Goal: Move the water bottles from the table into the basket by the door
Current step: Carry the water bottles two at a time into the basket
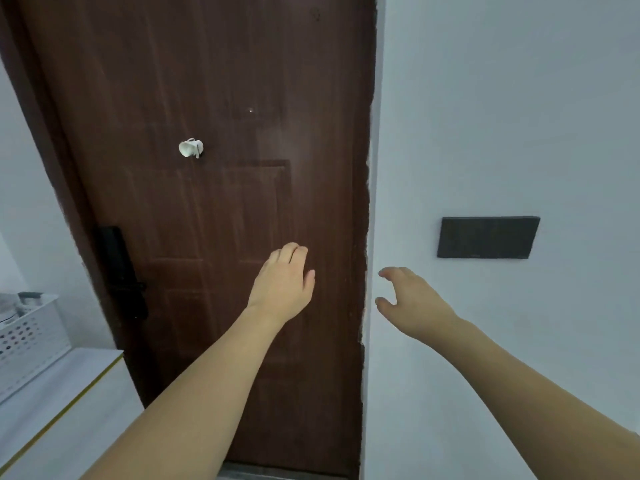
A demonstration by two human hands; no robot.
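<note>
Two bare hands raised before a brown door, holding nothing

Left hand [282,285] hangs over the wood-grain door [214,202], fingers loosely curled; right hand [410,299], fingers spread, is right of the door, below a dark rectangular wall plate [487,237]. Left of the door, a white perforated basket [29,337] sits on a white counter [59,403]; contents blurred.

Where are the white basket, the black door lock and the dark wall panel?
white basket [31,337]: head view, on its perforated front wall.
black door lock [119,268]: head view, on the body's middle.
dark wall panel [487,237]: head view, on the face's centre.
</note>
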